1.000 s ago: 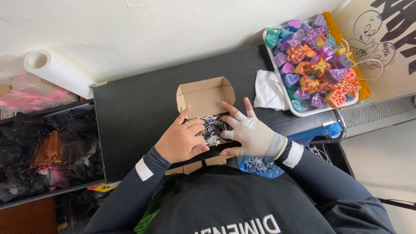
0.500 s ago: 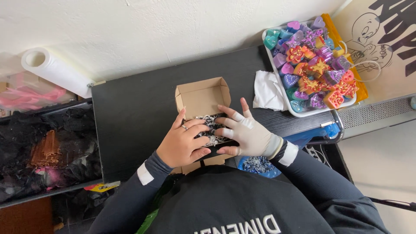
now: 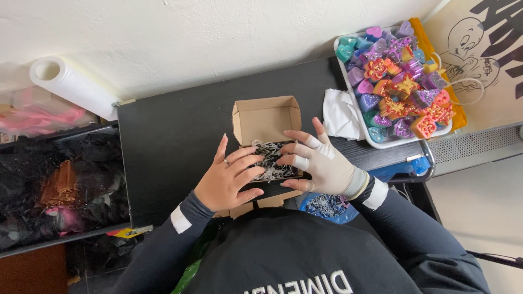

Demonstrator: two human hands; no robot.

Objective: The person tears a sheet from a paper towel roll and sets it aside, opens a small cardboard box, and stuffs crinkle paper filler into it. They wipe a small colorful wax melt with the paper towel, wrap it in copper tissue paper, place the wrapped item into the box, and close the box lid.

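One small cardboard box (image 3: 266, 117), lid flap up, near middle of black table (image 3: 174, 136). One wad of shredded paper filler (image 3: 269, 160) in box, silvery-white on dark. Two hands: left hand (image 3: 226, 182) bare with ring, right hand (image 3: 321, 163) in pale fingerless wrap. Both spread flat, fingers loosely open, fingertips pressing down on filler from either side; nothing gripped. Filler directly under and between fingertips, touching both. One white tray (image 3: 381, 142) at right, heaped with many colourful heart and star shapes, too many to count. One crumpled white tissue (image 3: 340, 114) between box and tray. One paper towel roll (image 3: 71, 84) far left. One blue bag (image 3: 327, 206) of more shred just below right wrist.
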